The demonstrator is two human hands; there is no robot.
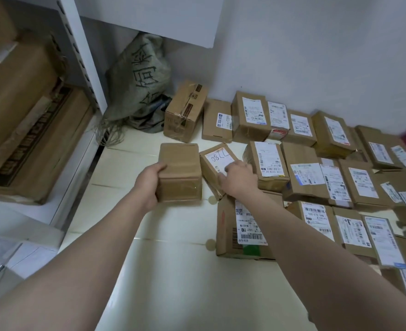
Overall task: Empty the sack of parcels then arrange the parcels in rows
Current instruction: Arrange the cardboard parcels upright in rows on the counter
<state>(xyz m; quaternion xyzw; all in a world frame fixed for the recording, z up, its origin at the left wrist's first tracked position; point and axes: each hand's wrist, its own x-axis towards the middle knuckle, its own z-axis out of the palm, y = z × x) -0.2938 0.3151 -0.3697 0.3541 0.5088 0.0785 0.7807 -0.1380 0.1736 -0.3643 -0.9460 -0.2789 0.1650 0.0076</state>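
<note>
A grey-green woven sack [140, 80] with black writing slumps in the far corner under the shelf. Several brown cardboard parcels [304, 177] with white labels lie in rows on the pale floor along the wall. My left hand [149, 185] grips the left side of a plain unlabelled parcel [180, 173] at the left end of the middle row. My right hand [237, 177] rests on the tilted neighbouring parcel [215, 161] marked with handwritten digits, its fingers lying on the label.
A white shelf unit [82, 56] at left holds large flattened cartons [25, 111]. A taller box [185, 111] stands next to the sack. A big labelled parcel [242, 232] lies nearest me. Bare floor [168, 271] stretches in front left.
</note>
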